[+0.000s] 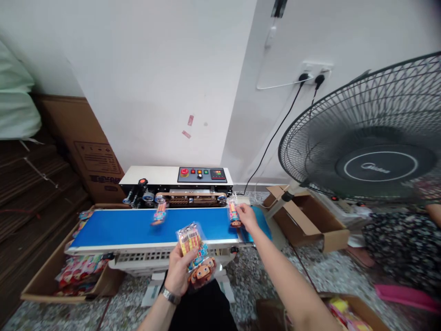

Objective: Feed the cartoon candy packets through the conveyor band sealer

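Observation:
My left hand (179, 271), with a watch on the wrist, is closed around a stack of clear printed packets (197, 257) with a cartoon face, in front of the belt. At the right end of the blue conveyor belt (117, 226), my right hand (246, 217) pinches the edge of one packet (234, 214), its top at the sealing machine (151, 174). Another packet (160, 214), slightly blurred, hangs at the machine's left part over the belt.
A large fan (375, 165) stands at the right, before an open carton (310, 220). Below the belt's left end, a carton (62, 299) holds packets. Another carton with packets is at the lower right. A person's patterned clothing (403, 248) shows at the right edge.

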A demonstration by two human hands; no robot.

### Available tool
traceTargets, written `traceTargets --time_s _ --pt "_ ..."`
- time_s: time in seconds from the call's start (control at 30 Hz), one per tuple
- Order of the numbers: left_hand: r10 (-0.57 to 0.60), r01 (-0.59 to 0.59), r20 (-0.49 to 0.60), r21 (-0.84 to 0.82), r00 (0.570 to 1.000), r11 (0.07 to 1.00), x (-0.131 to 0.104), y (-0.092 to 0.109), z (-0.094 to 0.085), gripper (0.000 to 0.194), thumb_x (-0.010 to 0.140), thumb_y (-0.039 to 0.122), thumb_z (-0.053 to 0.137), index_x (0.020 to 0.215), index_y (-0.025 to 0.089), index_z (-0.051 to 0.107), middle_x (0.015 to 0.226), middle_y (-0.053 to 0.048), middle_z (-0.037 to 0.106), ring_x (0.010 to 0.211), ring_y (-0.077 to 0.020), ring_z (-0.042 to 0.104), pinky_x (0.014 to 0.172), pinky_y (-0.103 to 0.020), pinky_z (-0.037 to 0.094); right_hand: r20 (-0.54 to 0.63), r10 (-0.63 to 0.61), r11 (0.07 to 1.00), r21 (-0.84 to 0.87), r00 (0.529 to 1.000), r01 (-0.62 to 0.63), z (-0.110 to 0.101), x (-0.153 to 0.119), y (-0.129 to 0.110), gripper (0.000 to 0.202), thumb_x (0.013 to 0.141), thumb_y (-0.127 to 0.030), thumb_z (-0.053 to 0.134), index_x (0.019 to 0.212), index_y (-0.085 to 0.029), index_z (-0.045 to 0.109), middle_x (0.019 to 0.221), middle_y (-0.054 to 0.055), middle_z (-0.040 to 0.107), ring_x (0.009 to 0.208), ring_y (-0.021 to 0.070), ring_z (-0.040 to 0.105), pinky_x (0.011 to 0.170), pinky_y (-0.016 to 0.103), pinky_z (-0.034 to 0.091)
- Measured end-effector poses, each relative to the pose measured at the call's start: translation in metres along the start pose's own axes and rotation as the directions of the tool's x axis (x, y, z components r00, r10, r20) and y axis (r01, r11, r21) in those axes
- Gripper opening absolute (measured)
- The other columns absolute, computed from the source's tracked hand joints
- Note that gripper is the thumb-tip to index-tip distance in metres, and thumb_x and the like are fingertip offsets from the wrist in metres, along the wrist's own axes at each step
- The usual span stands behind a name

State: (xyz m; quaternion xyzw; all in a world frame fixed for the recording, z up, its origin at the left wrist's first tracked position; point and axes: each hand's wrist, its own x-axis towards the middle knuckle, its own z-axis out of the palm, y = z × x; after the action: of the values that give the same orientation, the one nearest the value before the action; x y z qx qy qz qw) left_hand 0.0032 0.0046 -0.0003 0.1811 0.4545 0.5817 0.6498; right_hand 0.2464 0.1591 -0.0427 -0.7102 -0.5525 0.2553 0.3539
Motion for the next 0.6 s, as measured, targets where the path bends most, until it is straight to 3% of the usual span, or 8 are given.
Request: traceTargets --time_s 0.13,0.2,0.27,0.3,0.37,0.43,0.5,0.6 --pt "0.01 -0.01 -0.005 0.011 1.0 1.0 0.0 0.002 0.004 0.039 0.057 0.022 0.075 0.092 0.011 0.063 0.087 -0.012 0.071 0.073 -0.0213 0.066 0.069 -0.032 0.049 0.042 -0.024 0.997 -0.066 0.999 0.026 0.012 0.004 -0.021 0.013 0.072 -0.028 0.052 0.073 -0.019 0.061 0.062 0.002 0.061 0.066 0.0183 0.057 0.059 0.025 0.04" --pt "0.021 -0.021 0.003 0.015 1.0 1.0 0.0 0.004 0.005 0.041 0.057 0.022 0.075 0.094 0.012 0.062 0.089 -0.012 0.071 0.074 -0.0212 0.066 0.07 -0.032 0.049 0.044 -0.07 0.995 -0.066 0.997 0.073 0.014 -0.006 -0.037 0.019 0.071 -0.027 0.055 0.088 -0.02 0.062 0.077 0.004 0.064 0.075 0.0186 0.058 0.067 0.026 0.041" --pt "0.042 -0.042 0.018 0.017 0.999 0.999 0.0 0.005 0.006 0.042 0.058 0.021 0.075 0.097 0.013 0.061 0.092 -0.011 0.07 0.077 -0.0213 0.065 0.073 -0.033 0.049 0.129 -0.155 0.988 0.039 0.979 0.152 0.014 -0.028 -0.053 0.027 0.076 -0.031 0.053 0.1 -0.021 0.058 0.09 0.005 0.064 0.079 0.0175 0.058 0.07 0.027 0.042" --pt "0.054 -0.054 0.026 0.018 0.998 0.998 0.0 0.006 0.007 0.043 0.059 0.021 0.074 0.099 0.014 0.06 0.093 -0.011 0.07 0.078 -0.0214 0.065 0.073 -0.033 0.049 0.213 -0.212 0.973 0.136 0.954 0.186 0.014 -0.042 -0.06 0.029 0.079 -0.035 0.051 0.103 -0.021 0.056 0.093 0.005 0.063 0.078 0.0167 0.059 0.07 0.027 0.043" --pt "0.076 -0.077 0.036 0.02 0.996 0.997 0.001 0.007 0.008 0.044 0.06 0.02 0.073 0.101 0.015 0.059 0.095 -0.01 0.07 0.08 -0.0217 0.065 0.074 -0.033 0.049 0.444 -0.303 0.923 0.358 0.843 0.144 0.013 -0.072 -0.073 0.03 0.083 -0.041 0.046 0.104 -0.021 0.055 0.088 0.003 0.064 0.074 0.0151 0.059 0.063 0.025 0.045" --pt "0.09 -0.091 0.046 0.016 0.995 0.996 0.001 0.006 0.009 0.044 0.06 0.02 0.073 0.102 0.015 0.059 0.096 -0.011 0.07 0.082 -0.0225 0.065 0.076 -0.034 0.048 0.516 -0.364 0.886 0.448 0.776 0.117 0.014 -0.098 -0.08 0.027 0.082 -0.042 0.048 0.097 -0.02 0.057 0.081 0.001 0.062 0.069 0.0135 0.057 0.059 0.023 0.044" --pt "0.082 -0.082 0.061 0.003 0.995 0.997 0.001 0.006 0.011 0.043 0.061 0.021 0.073 0.101 0.015 0.06 0.097 -0.011 0.069 0.084 -0.0235 0.065 0.078 -0.035 0.048 0.454 -0.373 0.875 0.462 0.809 0.143 0.016 -0.112 -0.081 0.024 0.082 -0.041 0.049 0.088 -0.019 0.057 0.075 0.0 0.059 0.066 0.0125 0.054 0.058 0.022 0.042" --pt "0.048 -0.048 0.054 0.002 0.997 0.999 0.001 0.005 0.01 0.041 0.061 0.021 0.073 0.099 0.014 0.061 0.094 -0.011 0.07 0.084 -0.0234 0.065 0.077 -0.034 0.048 0.268 -0.301 0.882 0.443 0.915 0.16 0.014 -0.104 -0.07 0.025 0.082 -0.042 0.046 0.085 -0.019 0.055 0.075 0.001 0.059 0.067 0.0133 0.054 0.06 0.023 0.043"
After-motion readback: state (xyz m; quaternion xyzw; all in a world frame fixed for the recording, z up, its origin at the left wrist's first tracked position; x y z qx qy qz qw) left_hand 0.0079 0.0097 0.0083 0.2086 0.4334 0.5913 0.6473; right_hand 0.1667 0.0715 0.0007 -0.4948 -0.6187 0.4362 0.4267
